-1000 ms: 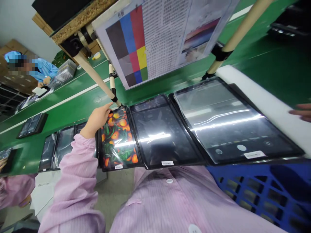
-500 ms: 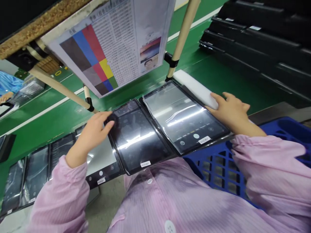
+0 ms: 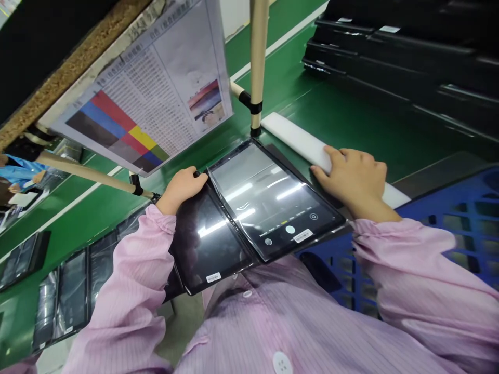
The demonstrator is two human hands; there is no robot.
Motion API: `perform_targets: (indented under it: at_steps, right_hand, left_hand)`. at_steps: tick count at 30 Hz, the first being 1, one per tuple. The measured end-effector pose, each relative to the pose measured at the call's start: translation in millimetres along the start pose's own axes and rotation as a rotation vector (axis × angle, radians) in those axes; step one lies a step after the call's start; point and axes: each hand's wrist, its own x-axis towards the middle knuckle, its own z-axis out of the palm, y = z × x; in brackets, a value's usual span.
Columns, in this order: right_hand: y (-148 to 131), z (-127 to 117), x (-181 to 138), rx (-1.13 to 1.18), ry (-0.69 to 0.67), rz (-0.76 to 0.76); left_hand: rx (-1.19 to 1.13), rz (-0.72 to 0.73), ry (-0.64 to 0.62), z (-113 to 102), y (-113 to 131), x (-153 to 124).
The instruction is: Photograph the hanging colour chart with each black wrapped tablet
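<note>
My left hand [image 3: 182, 188] is at the far edge of a tablet with a dark screen [image 3: 210, 228], fingers curled over the edge and thumb near its far right corner. To the right lies a tablet with a lit screen [image 3: 265, 192], showing round camera buttons and a barcode label near its front edge. Its left side meets the dark tablet. My right hand [image 3: 353, 179] is closed over a white foam strip [image 3: 296, 137] beyond the lit tablet's right side, thumb on the near side and fingers across the top.
More tablets [image 3: 72, 291] line up on the left. A printed sheet with colour blocks [image 3: 156, 93] hangs ahead, beside a beige pole [image 3: 257, 62]. Black trays [image 3: 390, 67] are stacked at the far right. A blue crate [image 3: 456, 223] stands at right. Another person's blue sleeve [image 3: 25, 169] shows far left.
My left hand has moved right along the dark tablet's far edge, and its thumb has drawn closer to the fingers. My right hand lies further over the foam strip. The view has shifted.
</note>
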Motion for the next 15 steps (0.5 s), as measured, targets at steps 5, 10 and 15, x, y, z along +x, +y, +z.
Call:
perform_targets:
  at_steps: [5,10,15]
  right_hand:
    - [1.9,4.5,-0.8,0.003,0.027,-0.026]
    - [3.5,6.2,-2.2,-0.004,0.051,-0.048]
    - [2.5,4.7,-2.6,-0.022,0.041,-0.04]
  left_hand:
    - [-0.016,-0.05,-0.005,-1.1,5.8,2.9]
    - [-0.055,-0.024,-0.05,-7.0,14.1,5.1]
    - [-0.108,0.027,-0.066,-6.4,19.6,10.4]
